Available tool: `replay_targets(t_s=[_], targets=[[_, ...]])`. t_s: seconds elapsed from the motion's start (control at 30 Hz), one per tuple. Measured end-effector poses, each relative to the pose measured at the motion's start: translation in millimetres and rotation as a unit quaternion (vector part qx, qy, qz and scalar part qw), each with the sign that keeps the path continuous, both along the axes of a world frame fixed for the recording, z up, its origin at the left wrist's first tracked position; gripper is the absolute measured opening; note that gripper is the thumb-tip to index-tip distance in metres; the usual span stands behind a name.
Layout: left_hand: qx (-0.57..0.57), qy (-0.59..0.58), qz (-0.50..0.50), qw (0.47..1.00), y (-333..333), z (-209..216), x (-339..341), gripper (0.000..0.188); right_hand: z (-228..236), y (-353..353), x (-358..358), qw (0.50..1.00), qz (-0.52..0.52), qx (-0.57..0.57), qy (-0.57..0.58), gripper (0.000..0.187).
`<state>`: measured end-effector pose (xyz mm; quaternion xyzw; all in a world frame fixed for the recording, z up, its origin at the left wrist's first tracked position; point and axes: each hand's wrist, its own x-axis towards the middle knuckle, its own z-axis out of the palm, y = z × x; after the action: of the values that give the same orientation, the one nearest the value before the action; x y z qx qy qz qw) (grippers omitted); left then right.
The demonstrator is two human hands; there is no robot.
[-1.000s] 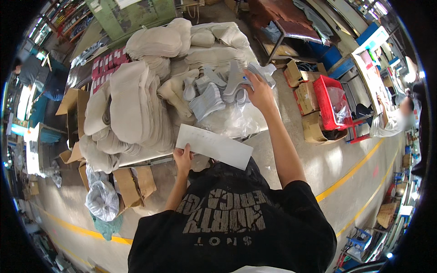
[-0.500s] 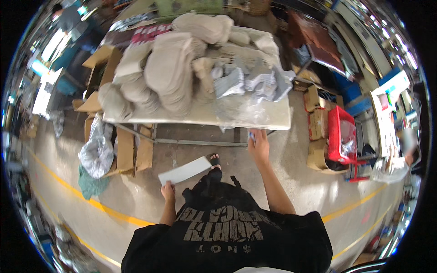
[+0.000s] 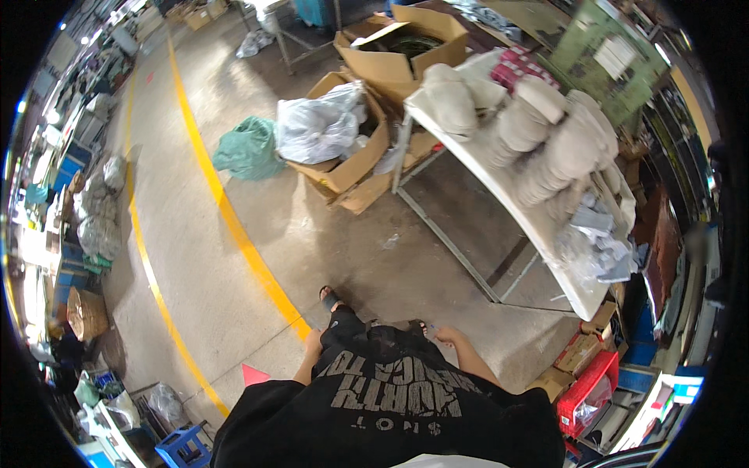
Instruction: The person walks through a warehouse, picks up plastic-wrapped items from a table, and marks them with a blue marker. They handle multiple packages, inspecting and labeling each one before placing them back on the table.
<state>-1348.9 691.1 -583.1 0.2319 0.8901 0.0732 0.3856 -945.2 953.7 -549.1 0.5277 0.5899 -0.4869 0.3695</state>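
While left hand & right hand sit low, can't tell grip, pale stacked pcs lie well apart on table. Open cardbd box holds white plastic bag; red crate, clear plastic.

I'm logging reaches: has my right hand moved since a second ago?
Yes: your right hand has drawn back off the table, away from the grey cut pieces.

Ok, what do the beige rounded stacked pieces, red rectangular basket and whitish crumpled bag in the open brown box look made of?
Beige pieces: perhaps felt or foam; matt, slumping layers, but blur leaves it open.
Red basket: likely moulded plastic; uniform colour, stiff rim.
Whitish bag: probably thin plastic film; crinkled, with pale highlights.
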Motion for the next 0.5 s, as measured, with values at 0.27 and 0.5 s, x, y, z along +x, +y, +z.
replay_targets(t_s=[0.27,0.5], targets=[[0.066,-0.215,0.308,0.924,-71,19,-211,0.043,-41,84,-227,0.972,-0.161,0.157,0.074,0.022],[0.132,-0.146,0.498,0.845,-114,64,-374,0.036,67,111,-489,0.963,-0.130,0.112,0.209,0.031]])
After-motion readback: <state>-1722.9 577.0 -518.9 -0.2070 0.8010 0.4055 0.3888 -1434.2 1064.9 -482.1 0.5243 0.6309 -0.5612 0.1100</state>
